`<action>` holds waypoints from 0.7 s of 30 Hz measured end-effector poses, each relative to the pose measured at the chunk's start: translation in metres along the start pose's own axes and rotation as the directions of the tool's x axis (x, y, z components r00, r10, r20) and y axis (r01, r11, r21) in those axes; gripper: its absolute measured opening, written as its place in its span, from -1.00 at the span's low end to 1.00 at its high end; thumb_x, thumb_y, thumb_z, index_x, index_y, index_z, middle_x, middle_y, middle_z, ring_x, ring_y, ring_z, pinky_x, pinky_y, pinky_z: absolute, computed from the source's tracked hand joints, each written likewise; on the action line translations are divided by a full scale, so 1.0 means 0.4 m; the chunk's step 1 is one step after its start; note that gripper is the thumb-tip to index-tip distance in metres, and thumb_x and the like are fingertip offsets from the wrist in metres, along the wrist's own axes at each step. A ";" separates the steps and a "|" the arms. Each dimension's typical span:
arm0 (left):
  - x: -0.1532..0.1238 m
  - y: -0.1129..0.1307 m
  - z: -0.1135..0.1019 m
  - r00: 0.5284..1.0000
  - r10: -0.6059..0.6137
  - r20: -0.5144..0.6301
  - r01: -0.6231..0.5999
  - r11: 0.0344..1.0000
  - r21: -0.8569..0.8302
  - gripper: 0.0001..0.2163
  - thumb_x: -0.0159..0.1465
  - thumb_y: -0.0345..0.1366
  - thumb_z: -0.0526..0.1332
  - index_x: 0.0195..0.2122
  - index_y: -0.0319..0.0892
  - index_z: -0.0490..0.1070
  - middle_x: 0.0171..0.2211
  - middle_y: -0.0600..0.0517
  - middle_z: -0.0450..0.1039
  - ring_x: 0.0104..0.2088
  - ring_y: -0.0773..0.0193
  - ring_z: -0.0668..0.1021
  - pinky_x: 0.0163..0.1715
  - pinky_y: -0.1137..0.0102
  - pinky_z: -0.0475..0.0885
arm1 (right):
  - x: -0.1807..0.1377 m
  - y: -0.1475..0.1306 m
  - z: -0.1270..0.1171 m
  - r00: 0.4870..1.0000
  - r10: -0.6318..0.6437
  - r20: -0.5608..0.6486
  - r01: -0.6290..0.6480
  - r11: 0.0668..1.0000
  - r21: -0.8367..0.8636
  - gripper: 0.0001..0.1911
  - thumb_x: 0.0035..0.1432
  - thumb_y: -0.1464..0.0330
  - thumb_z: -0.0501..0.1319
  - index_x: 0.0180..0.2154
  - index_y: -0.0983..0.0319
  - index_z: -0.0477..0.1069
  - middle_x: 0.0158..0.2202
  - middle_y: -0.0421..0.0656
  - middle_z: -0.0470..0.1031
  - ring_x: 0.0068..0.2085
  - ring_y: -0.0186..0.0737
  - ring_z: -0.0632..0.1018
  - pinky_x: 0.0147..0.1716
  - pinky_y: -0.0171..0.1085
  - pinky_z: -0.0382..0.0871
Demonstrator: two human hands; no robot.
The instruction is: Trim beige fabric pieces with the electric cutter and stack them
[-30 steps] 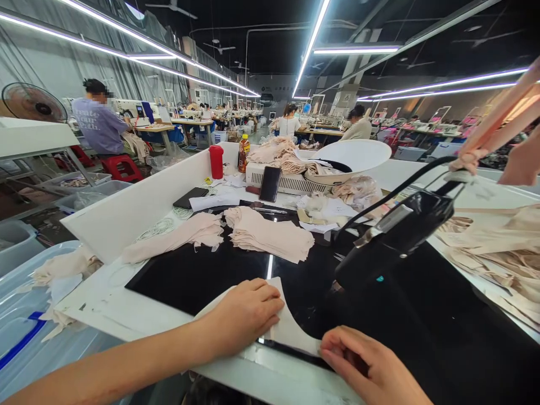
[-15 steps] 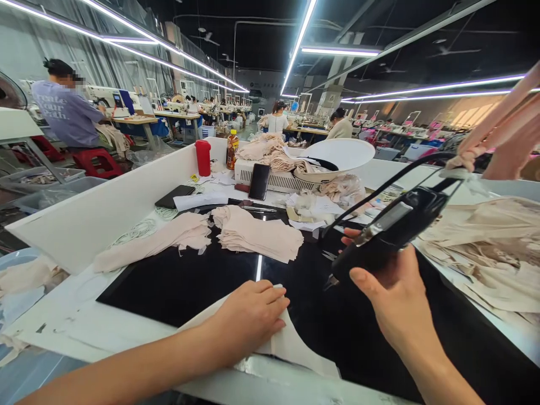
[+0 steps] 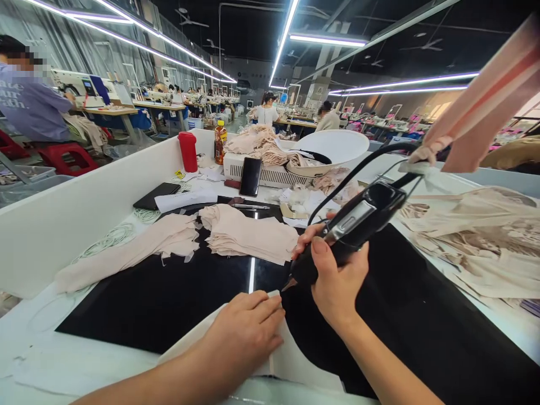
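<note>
My left hand (image 3: 251,326) lies with its fingers flat on a cream fabric piece (image 3: 301,360) at the table's near edge, pressing it down. In my right hand (image 3: 337,275) is a black corded hand tool (image 3: 350,225) with a pointed metal tip, my fingers wrapped round its body. The tip points down and left, close beside my left fingertips and the fabric's far corner. A pink cloth strip (image 3: 476,112) is tied near the tool's upper end. Beyond my hands, a stack of pale pink fabric pieces (image 3: 253,233) rests on the black mat (image 3: 139,309).
Left of the stack lies a long pink fabric bundle (image 3: 135,247). A phone (image 3: 251,176), red cup (image 3: 188,152) and bottle (image 3: 220,142) stand at the back. Beige fabric (image 3: 493,236) is heaped at the right. A white side board (image 3: 101,208) borders the left; a person (image 3: 34,107) sits beyond.
My right hand has brought the tool left and slightly down, its tip now close to my left hand. The left hand stays on the fabric. The view has shifted a little.
</note>
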State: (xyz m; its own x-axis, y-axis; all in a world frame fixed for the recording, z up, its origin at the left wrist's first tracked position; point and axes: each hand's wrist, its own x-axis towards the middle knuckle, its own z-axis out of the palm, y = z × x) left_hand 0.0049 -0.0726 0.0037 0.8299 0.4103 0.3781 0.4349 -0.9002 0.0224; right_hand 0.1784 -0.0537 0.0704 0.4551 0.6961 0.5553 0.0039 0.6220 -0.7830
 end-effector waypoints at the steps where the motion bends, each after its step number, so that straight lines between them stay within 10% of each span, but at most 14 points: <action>1: -0.001 -0.001 0.001 1.000 -0.001 -0.011 0.001 1.000 -0.005 -0.74 0.55 -0.20 0.19 0.14 -0.22 0.49 0.16 -0.05 0.58 0.09 0.14 0.58 0.00 0.29 0.47 | -0.002 0.006 0.005 1.000 0.001 0.009 -0.001 1.000 0.024 -0.62 0.23 0.25 0.45 -0.02 0.05 0.33 -0.34 -0.31 0.52 -0.45 -0.29 0.54 -0.50 -0.27 0.51; 21: -0.010 0.002 -0.007 1.000 0.006 0.028 -0.007 1.000 0.004 -0.70 0.58 -0.20 0.12 0.20 -0.21 0.47 0.20 -0.07 0.54 0.12 0.13 0.56 0.02 0.27 0.47 | -0.015 0.019 0.009 0.999 -0.016 0.039 0.014 0.999 0.031 -0.61 0.25 0.24 0.42 0.00 0.06 0.30 -0.33 -0.30 0.51 -0.45 -0.30 0.54 -0.51 -0.29 0.49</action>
State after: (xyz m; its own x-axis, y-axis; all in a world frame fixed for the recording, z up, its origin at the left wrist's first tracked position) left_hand 0.0008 -0.0753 0.0050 0.8420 0.4084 0.3525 0.4307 -0.9024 0.0166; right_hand 0.1726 -0.0519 0.0622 0.4197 0.6999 0.5780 -0.0175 0.6429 -0.7658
